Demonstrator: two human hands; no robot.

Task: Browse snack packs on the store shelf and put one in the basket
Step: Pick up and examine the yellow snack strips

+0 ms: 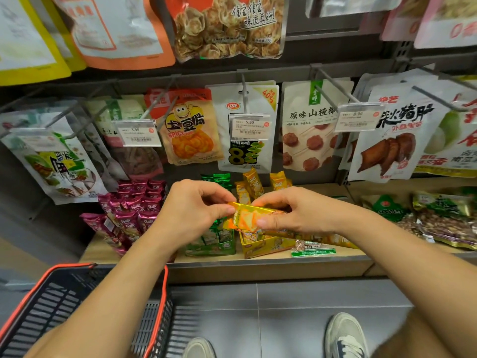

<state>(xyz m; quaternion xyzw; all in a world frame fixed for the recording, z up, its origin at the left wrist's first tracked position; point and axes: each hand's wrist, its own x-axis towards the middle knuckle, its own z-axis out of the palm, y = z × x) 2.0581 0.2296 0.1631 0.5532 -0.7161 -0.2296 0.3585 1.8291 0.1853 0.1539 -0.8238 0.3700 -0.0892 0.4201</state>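
Together, left hand (189,210) and right hand (299,213) pinch one yellow snack pack (246,218), one basket (163,303) below

Two bare hands show at centre frame, a left hand (191,210) and a right hand (296,215), with one yellow-orange foil snack pack (247,218) pinched between them. One black plastic mesh basket with an orange rim (46,306) sits at lower left. Two grey sneakers (346,337) appear at the bottom edge. Four clear plastic price-tag holders (249,126) hang across the middle band, three readable and one at the left blurred. Seven hanging snack bags (309,125) front that same row. Two open cardboard display boxes stand below centre: one green box (213,244) and one yellow box (265,248). The magenta foil packs (134,210) at centre left are too crowded to count.
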